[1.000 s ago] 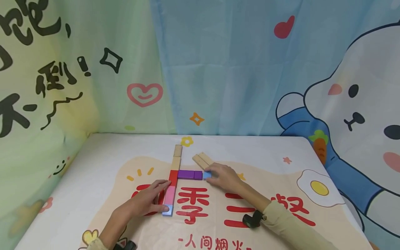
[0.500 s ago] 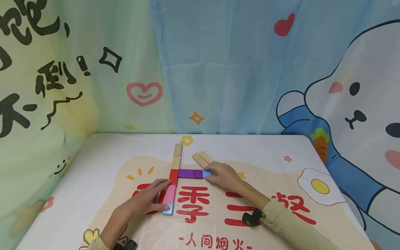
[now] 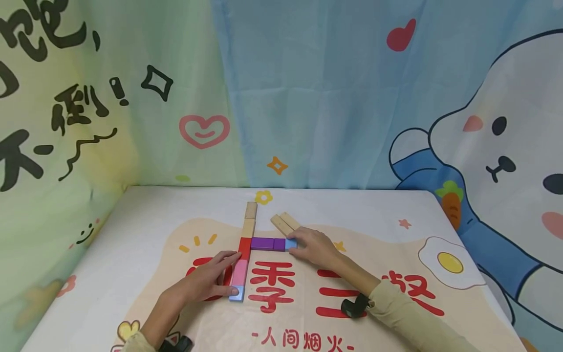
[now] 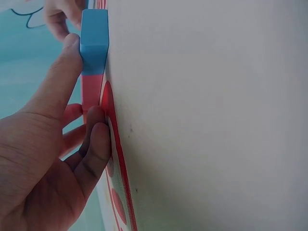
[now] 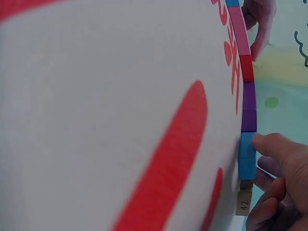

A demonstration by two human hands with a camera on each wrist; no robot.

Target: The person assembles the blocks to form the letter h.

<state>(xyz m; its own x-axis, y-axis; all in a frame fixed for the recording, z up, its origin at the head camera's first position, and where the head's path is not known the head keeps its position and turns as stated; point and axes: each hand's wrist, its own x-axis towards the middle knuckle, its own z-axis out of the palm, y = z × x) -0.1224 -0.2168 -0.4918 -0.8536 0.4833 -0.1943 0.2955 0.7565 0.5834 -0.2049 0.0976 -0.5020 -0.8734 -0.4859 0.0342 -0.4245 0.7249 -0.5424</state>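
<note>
Wooden blocks lie in a line on the table: two natural ones (image 3: 249, 219), a red one (image 3: 245, 246), a pink one (image 3: 239, 272) and a light blue one (image 3: 239, 296). My left hand (image 3: 204, 281) rests along this line, thumb at the light blue end and index fingertip on the red block. A side row of purple blocks (image 3: 262, 243) runs rightward from the red block and ends in another blue block (image 3: 290, 244). That blue block is pinched by my right hand (image 3: 314, 248); its thumb is on the near side, and fingers partly hide the block.
Two natural wooden blocks (image 3: 285, 223) lie slanted side by side just behind the right hand. A printed white and peach cloth (image 3: 365, 210) covers the table. A patterned curtain (image 3: 325, 122) hangs at the back edge.
</note>
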